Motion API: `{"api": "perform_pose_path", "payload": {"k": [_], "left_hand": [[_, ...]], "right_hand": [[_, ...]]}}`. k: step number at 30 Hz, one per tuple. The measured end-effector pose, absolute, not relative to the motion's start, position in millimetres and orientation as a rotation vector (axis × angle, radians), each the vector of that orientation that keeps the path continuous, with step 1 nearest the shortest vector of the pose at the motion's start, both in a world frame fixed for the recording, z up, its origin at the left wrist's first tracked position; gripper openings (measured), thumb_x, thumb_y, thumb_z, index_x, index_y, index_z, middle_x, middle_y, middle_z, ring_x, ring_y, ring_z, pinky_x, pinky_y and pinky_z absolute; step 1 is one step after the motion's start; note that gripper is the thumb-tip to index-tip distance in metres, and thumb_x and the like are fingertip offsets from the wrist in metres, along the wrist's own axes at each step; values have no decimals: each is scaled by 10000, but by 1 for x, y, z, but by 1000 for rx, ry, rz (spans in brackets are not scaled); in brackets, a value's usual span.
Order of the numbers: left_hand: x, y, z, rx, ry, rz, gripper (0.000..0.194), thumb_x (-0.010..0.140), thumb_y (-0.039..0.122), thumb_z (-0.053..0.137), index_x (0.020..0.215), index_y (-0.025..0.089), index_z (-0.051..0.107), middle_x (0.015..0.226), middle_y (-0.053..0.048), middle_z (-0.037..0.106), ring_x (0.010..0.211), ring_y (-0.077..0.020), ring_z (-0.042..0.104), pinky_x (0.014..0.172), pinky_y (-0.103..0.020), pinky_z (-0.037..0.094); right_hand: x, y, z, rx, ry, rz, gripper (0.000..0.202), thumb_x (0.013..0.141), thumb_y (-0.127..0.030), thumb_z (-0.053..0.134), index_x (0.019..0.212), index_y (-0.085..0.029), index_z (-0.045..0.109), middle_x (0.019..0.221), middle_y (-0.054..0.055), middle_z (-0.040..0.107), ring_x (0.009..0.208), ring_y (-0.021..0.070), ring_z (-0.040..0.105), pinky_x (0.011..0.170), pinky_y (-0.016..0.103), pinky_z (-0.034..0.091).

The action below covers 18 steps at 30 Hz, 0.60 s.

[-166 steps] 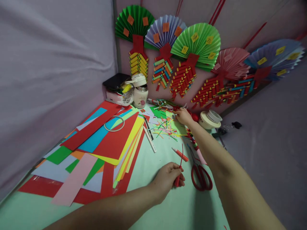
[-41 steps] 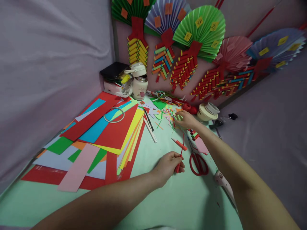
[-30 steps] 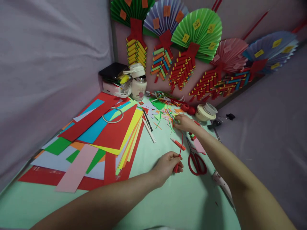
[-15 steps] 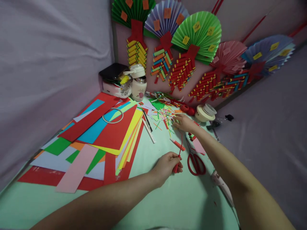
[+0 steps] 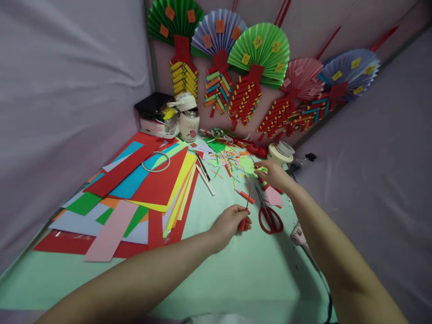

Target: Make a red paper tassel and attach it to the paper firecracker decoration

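Note:
My left hand is closed on a small red paper piece, from which a thin red strip sticks up. Farther back, my right hand pinches something small and yellow-green at its fingertips, over the right edge of the scrap pile. Many thin coloured paper strips lie scattered to the left of that hand. Red-handled scissors rest on the table between my two forearms. A red marker-like stick lies just beyond my left hand.
Coloured paper sheets with a ring on top cover the left side. White and black pens lie mid-table. Behind stand a cup and a tape stack. Paper fans hang on the wall. A pink glue gun lies right.
My right hand has moved right from the strips and now has a yellow-green bit at its fingertips. The view has shifted slightly. My left hand still holds the red piece.

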<state>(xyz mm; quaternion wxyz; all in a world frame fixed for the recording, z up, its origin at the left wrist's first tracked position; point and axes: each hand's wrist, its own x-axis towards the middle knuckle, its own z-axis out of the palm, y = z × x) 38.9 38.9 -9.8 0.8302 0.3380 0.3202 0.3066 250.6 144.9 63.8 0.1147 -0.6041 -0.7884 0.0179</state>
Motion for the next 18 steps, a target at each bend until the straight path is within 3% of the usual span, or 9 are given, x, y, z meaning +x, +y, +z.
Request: {"api": "perform_pose_path", "payload": {"k": [5,11,18], "left_hand": [[41,38,-12,691,678,671,208,756,309,587,871,147,529,734,-47,593,595,-107,557,536,-212,365],[45,41,-2,489,736,757,41,785,158,514,784,123,535,653,-29,544,546,-83,518,546,-200,395],[37,71,25,510,724,1015,133,776,53,460,667,118,502,602,-16,505,501,-58,471,510,-166,383]], "right_hand": [[241,95,71,-1808,-2062,114,348,837,-367,537,1134,-211,628,1152,75,637,1047,244,590,885,359,453],[221,36,55,-1867,-1925,163,347,838,-380,526,1126,-217,629,1162,75,633,1088,248,570,932,384,429],[185,-1,27,-1778,-2056,408,410,843,-428,519,1193,-227,590,1212,73,607,1089,242,574,900,341,442]]}}
